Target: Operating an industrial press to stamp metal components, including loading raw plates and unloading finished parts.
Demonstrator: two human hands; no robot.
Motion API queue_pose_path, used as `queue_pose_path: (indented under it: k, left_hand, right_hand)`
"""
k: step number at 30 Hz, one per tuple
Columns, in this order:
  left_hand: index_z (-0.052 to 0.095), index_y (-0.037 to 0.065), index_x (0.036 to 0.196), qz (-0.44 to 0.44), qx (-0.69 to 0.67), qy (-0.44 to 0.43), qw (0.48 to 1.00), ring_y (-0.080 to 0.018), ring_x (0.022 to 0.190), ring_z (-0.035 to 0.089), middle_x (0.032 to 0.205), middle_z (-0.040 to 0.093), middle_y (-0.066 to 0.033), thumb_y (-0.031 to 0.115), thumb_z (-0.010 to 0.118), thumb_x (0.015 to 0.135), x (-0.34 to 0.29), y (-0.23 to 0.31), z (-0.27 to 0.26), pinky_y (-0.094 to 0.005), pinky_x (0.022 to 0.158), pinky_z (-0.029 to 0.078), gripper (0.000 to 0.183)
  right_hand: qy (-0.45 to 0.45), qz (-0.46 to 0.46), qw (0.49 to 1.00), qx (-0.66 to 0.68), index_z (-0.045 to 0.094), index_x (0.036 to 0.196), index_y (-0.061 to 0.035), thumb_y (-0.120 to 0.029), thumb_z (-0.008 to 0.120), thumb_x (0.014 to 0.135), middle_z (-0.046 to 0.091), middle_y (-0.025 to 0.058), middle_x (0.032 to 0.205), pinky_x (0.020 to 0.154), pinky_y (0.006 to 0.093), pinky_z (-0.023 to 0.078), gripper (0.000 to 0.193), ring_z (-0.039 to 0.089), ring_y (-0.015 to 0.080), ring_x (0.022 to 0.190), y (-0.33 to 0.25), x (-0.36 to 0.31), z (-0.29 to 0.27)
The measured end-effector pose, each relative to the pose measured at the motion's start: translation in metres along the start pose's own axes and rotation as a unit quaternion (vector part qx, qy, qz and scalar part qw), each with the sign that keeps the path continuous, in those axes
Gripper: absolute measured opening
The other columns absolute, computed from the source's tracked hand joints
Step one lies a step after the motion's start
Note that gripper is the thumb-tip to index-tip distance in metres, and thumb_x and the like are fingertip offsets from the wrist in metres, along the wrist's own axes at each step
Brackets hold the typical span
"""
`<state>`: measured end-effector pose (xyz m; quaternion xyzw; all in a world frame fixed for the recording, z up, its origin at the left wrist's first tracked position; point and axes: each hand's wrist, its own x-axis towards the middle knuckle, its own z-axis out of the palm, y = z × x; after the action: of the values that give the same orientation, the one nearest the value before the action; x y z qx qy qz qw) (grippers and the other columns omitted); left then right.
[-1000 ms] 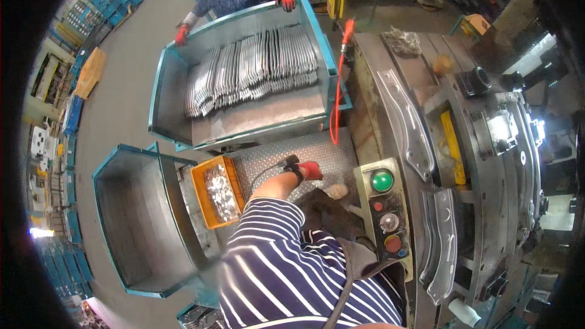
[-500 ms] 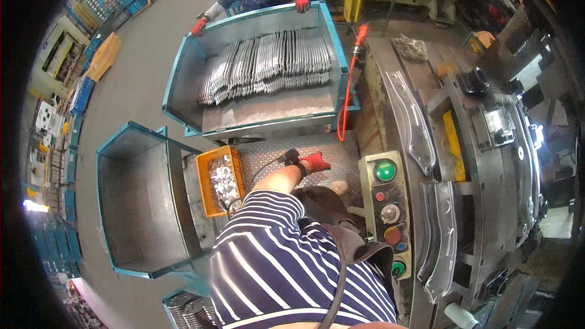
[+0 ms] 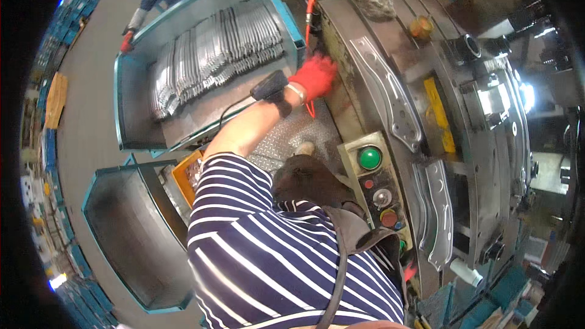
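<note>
My left hand (image 3: 315,78), in a red glove, reaches out beside the press bed; motion blurs its fingers, and no held object shows. Strapped at that wrist is a black device (image 3: 269,86) with a cable. Right by the glove hangs a red air hose (image 3: 309,15), partly covered by the hand. Only a red patch of my right hand (image 3: 410,271) shows, low beside the control box (image 3: 376,186) with green and red buttons; its fingers are hidden. A long stamped metal part (image 3: 387,94) lies on the press bed, and more such parts (image 3: 436,213) lie nearer.
A blue-rimmed bin (image 3: 119,103) of stacked metal parts (image 3: 213,49) stands ahead. Across it, a co-worker in red gloves (image 3: 127,41) holds its rim. At left are another blue-rimmed bin (image 3: 91,207) and an orange crate (image 3: 183,180). Press machinery (image 3: 481,176) lines the right.
My left hand has moved forward from above the checkered floor plate to beside the hanging hose. My view has turned and shifted. A bit of my right glove now shows low at right.
</note>
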<state>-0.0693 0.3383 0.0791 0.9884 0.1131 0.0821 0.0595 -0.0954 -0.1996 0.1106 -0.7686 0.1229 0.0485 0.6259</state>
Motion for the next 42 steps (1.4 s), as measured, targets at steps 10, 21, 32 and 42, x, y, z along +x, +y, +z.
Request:
queue_pose_path:
  k: [10,21,32,42]
  left_hand:
    - [0.054,0.005,0.121,0.176,0.068,-0.059,0.980,-0.0382,0.118,0.044,0.112,0.058,-0.0148,0.025,0.066,0.069,0.069,0.051,-0.038,-0.0648,0.102,0.023,0.057]
    - [0.048,0.002,0.126,-0.178,-0.319,0.170,0.915,-0.0367,0.120,0.044,0.126,0.049,-0.0244,0.042,0.064,0.080,0.054,-0.016,-0.038,-0.0410,0.098,0.039,0.063]
    - [0.055,0.002,0.117,-0.123,-0.300,-0.041,0.945,-0.0377,0.100,0.057,0.109,0.060,-0.0225,0.041,0.061,0.080,-0.002,-0.024,-0.033,-0.0439,0.085,0.046,0.055]
    - [0.059,0.003,0.103,-0.116,-0.134,-0.135,0.975,-0.0363,0.097,0.059,0.102,0.061,-0.0204,0.043,0.062,0.075,-0.080,-0.019,0.048,-0.0463,0.083,0.046,0.049]
  right_hand:
    - [-0.534,-0.348,0.722,-0.270,0.034,0.138,-0.0022,-0.022,0.063,0.080,0.055,0.0269,0.114,0.086,0.0403,0.046,0.068,0.059,0.0318,0.103,-0.201,-0.017,0.294]
    - [-0.069,-0.574,0.616,-0.535,0.039,0.136,-0.0102,-0.044,0.062,0.076,0.039,0.0265,0.132,0.104,0.0595,0.024,0.073,0.028,0.0514,0.126,-0.199,0.087,0.387]
    - [-0.234,-0.483,0.624,-0.567,0.045,0.128,-0.0102,-0.047,0.063,0.075,0.058,0.0177,0.106,0.081,0.0501,0.044,0.067,0.055,0.0366,0.099,-0.163,0.090,0.372]
    - [-0.350,-0.429,0.704,-0.444,0.048,0.127,-0.0051,-0.042,0.064,0.077,0.057,0.0212,0.112,0.089,0.0480,0.042,0.064,0.053,0.0374,0.107,-0.073,0.099,0.336]
